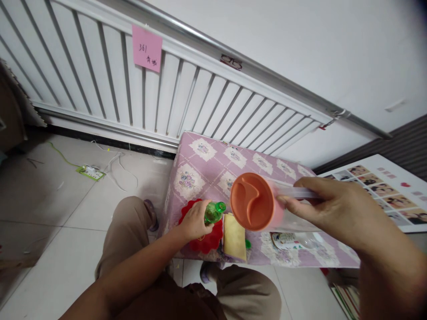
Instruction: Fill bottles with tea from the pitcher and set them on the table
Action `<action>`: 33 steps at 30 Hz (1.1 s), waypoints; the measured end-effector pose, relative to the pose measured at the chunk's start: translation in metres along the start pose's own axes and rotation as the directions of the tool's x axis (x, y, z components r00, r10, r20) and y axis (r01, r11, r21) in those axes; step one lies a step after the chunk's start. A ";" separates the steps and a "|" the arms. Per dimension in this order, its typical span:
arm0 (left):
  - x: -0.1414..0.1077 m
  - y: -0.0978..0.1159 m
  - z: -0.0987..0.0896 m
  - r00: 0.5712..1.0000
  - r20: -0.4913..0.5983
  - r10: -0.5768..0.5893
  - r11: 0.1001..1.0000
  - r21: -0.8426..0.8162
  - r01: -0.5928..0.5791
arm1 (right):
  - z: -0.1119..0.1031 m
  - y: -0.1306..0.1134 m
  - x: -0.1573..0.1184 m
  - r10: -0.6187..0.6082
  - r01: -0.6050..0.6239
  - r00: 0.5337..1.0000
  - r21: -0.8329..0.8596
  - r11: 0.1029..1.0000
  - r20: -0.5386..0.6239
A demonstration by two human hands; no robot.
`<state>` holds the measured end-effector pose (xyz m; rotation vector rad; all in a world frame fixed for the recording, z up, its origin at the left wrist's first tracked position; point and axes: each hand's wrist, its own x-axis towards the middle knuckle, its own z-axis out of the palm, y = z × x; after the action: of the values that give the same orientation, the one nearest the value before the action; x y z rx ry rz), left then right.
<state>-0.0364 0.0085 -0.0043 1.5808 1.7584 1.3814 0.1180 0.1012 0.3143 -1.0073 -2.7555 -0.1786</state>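
My left hand [196, 221] is wrapped round a small green bottle [213, 212], whose neck points right, over a red scalloped dish [211, 242]. In my right hand [320, 200] is the handle of a clear pitcher with an orange lid [252, 202]; it is tilted, so the lid faces the camera. A folded yellow cloth [234, 236] lies right of the dish, with a small green cap [247, 244] at its edge. Below the pitcher, a clear bottle with a white label [288, 240] rests on its side on the purple patterned tablecloth [203, 178].
Behind the table stands a white radiator [200, 98] with a pink note [147, 48]. A photo board [390, 191] leans at the right, above books [347, 300]. A power strip [90, 172] with cables lies on the floor at the left.
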 end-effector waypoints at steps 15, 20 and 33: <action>0.001 0.000 0.000 1.000 -0.008 0.018 1.000 0.013 -0.018 | -0.001 -0.002 0.000 0.024 -0.023 1.000 -0.007 1.000 0.011; 0.001 0.001 -0.001 1.000 -0.008 0.012 1.000 0.014 -0.012 | 0.000 0.000 0.000 0.018 -0.018 1.000 -0.009 1.000 -0.001; 0.000 0.002 -0.001 1.000 0.006 0.004 1.000 0.016 -0.004 | 0.001 -0.001 0.001 -0.023 0.022 0.999 -0.028 0.999 -0.025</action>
<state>-0.0362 0.0083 -0.0020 1.5962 1.7674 1.3665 0.1164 0.1018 0.3133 -0.9738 -2.7498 -0.2317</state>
